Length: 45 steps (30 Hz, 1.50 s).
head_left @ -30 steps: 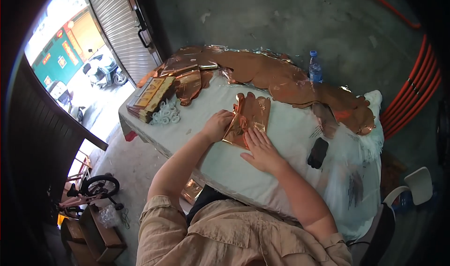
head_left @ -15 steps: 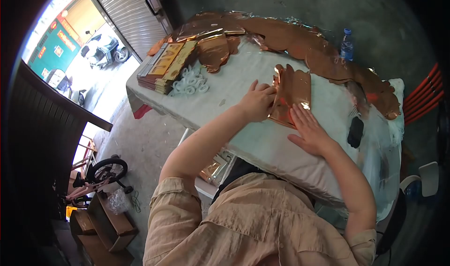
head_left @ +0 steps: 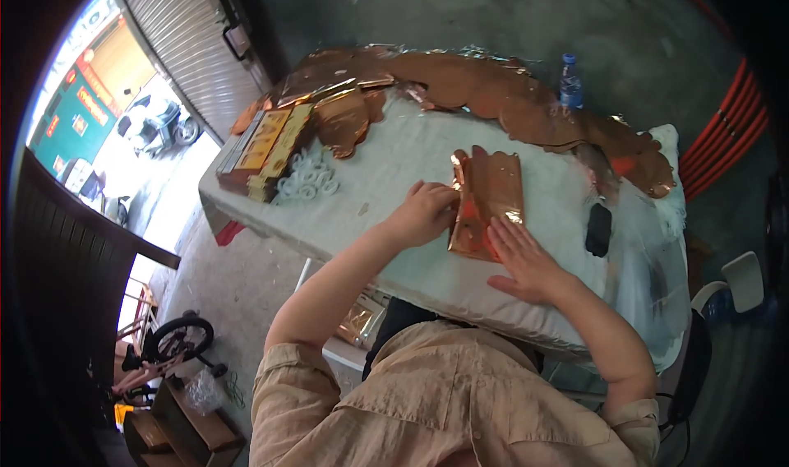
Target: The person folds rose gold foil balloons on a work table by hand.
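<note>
Where the hands [head_left: 478,241] meet, copper foil [head_left: 493,189] lies between.

Printed packets [head_left: 265,142], red signs [head_left: 91,105], text unreadable

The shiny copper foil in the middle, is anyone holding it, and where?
Yes. The left hand holds the shiny copper foil by its folded left edge. The right hand isn't gripping; it lies flat, its fingers on the lower right part.
</note>
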Each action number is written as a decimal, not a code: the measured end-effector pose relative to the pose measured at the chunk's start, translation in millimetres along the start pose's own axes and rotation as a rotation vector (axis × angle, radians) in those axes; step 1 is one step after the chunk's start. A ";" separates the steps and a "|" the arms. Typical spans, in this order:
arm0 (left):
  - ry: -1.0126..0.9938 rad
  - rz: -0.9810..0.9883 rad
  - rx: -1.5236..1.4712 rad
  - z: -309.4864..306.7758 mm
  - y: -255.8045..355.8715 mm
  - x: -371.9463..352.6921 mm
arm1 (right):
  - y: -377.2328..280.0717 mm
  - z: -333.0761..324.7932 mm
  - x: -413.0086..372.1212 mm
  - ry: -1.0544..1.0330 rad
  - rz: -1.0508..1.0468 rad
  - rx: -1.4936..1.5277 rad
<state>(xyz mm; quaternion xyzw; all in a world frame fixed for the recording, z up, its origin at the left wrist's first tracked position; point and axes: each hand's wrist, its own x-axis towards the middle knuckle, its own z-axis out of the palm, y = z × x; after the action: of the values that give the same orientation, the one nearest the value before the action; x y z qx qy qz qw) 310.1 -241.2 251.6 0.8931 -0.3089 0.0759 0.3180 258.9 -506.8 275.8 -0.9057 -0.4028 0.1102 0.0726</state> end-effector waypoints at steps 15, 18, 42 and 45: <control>0.200 -0.289 -0.097 13.4 16.6 15.3 | 2.0 9.4 -2.0 0.106 -0.044 -0.089; 0.281 -0.236 -0.087 14.7 20.9 15.2 | 1.5 8.9 -2.4 0.130 -0.044 -0.107; -0.371 0.109 0.251 -1.5 61.0 -6.8 | -0.9 8.3 -3.7 0.257 -0.034 -0.234; -0.379 0.111 0.255 -1.9 60.9 -7.0 | 6.2 4.4 -2.9 0.264 -0.019 0.091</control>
<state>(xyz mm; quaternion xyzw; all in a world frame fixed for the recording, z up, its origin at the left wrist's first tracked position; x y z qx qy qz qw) 268.1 -273.4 282.5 0.9061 -0.3995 -0.0372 0.1341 260.3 -512.9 270.6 -0.9042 -0.3932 0.0076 0.1669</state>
